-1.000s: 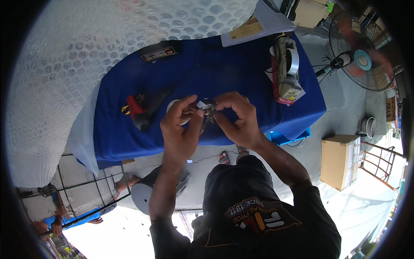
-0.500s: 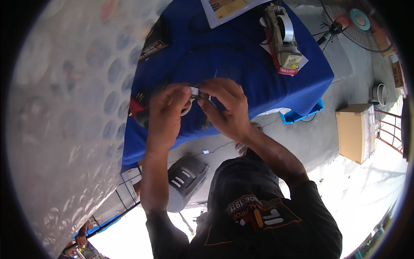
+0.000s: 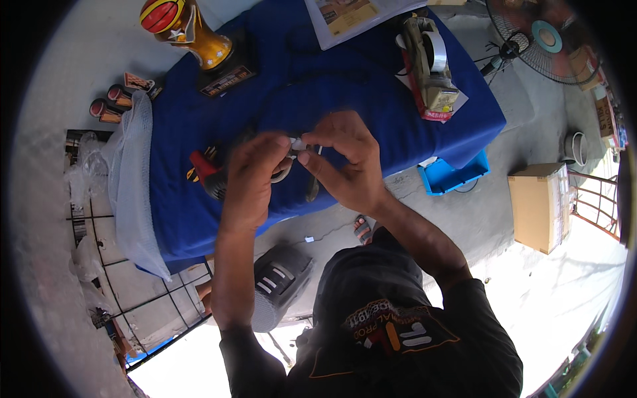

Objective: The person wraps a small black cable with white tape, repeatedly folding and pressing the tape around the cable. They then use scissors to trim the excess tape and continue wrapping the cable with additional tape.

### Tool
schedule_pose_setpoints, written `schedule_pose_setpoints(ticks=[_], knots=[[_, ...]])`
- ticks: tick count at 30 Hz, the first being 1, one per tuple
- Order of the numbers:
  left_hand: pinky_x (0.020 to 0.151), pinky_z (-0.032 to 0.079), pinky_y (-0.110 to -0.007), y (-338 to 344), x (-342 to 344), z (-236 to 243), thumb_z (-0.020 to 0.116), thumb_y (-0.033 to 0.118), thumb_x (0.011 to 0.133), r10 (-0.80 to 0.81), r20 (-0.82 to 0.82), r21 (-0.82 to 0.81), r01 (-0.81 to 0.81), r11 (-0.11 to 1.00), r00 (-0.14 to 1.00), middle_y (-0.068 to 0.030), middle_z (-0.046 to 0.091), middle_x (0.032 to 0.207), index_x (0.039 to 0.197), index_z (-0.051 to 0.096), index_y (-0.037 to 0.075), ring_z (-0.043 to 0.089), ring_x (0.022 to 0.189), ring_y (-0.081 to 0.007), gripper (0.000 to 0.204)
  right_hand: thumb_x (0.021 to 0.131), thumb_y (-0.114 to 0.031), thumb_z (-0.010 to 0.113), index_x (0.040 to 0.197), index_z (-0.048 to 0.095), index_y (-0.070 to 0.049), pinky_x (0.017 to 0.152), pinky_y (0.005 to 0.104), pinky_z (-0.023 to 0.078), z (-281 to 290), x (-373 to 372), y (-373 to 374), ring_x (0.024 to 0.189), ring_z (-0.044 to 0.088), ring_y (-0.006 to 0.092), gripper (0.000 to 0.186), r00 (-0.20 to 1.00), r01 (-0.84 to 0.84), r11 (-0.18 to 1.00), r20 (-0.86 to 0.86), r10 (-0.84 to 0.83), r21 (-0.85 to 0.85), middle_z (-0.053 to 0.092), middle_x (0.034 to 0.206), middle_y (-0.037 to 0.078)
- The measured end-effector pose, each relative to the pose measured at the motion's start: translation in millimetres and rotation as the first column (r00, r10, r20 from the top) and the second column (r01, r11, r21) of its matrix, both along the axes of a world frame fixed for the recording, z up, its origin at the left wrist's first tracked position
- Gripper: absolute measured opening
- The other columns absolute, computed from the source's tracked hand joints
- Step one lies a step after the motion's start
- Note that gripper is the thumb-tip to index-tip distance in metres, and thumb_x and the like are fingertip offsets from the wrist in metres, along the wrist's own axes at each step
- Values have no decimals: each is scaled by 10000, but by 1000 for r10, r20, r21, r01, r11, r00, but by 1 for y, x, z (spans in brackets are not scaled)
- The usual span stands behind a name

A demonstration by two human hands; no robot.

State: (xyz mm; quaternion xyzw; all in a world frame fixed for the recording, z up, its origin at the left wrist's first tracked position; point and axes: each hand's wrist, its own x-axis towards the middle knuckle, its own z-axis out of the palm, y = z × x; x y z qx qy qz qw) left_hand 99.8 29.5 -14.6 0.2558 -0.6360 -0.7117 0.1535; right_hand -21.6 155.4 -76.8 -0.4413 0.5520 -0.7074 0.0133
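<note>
My left hand (image 3: 249,182) and my right hand (image 3: 352,166) meet over the blue cloth-covered table (image 3: 358,93), fingertips closed on a small white and metal piece (image 3: 294,144) whose detail is unclear. Below it, between the hands, lie a dull grey metal item (image 3: 312,187) and part of a round white item (image 3: 282,174), both mostly hidden. Just left of my left hand lies a red and black tool (image 3: 206,172) with yellow parts.
A gold ball-topped trophy (image 3: 199,36), papers (image 3: 338,16) and a tape dispenser (image 3: 431,63) are on the table; bubble wrap (image 3: 133,199) hangs at its left. A fan (image 3: 544,40), cardboard box (image 3: 534,205), blue tray (image 3: 451,176) and wire rack (image 3: 166,292) with a person's partly hidden leg surround it.
The large bubble-wrap sheet has shifted away, revealing the trophy and more items at upper left. My hands have moved slightly up and left in view, still together on the small piece.
</note>
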Motion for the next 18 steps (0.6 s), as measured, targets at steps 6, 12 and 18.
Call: schedule_pose_setpoints(ticks=[6,12,18], knots=[[687,414,-226,3,-1,-4,656,211,940,23,-26,15,-22,1000,999,3,628,810,928,695,2,532,738,-60,214,841,-80,772,902,666,-38,723,323,465,4,3,-4,857,579,182,129,990,-70,995,125,62,66,587,934,74],[652,372,-230,8,1,-5,639,196,958,8,-35,-104,-12,994,999,26,578,779,924,666,2,475,727,-43,199,865,-64,722,869,612,-10,654,357,478,24,6,8,807,597,217,123,991,-103,956,114,74,274,580,894,106],[682,397,-228,12,0,-12,620,137,972,18,-72,-166,-30,986,997,26,593,792,937,652,-8,488,758,-34,152,919,-97,702,953,579,-15,690,292,420,40,11,17,689,537,91,152,876,-339,895,445,188,290,600,775,33]])
